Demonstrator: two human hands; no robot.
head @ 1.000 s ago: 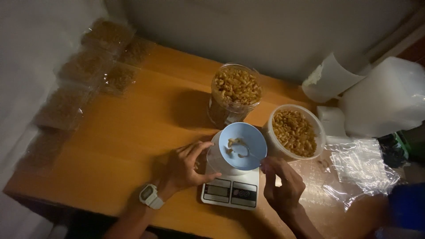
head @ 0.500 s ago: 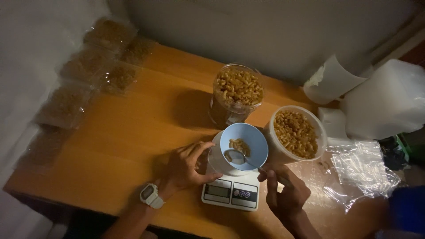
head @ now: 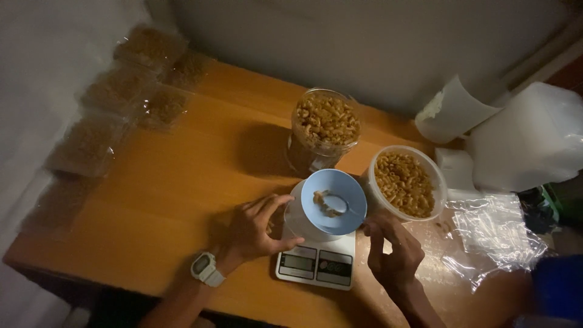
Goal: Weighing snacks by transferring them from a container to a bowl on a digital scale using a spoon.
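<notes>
A blue funnel (head: 334, 200) with a few pasta pieces in it sits on a clear container (head: 296, 220). The container stands on a white kitchen scale (head: 316, 264). My left hand (head: 255, 231), with a white watch on its wrist, curls around the left side of the clear container, thumb in front. My right hand (head: 392, 252) is at the lower right of the funnel, its fingertips at the rim. Whether it grips the rim is unclear in the dim light.
A glass jar (head: 322, 130) full of pasta stands behind the scale. An open white tub (head: 405, 182) of pasta is to its right. Several filled clear bags (head: 115, 103) lie along the table's left side. Empty plastic bags (head: 498, 234) and white packs (head: 528, 143) lie at the right.
The pasta pieces in the funnel have shifted a little. Both hands stay almost where they were, beside the funnel and scale.
</notes>
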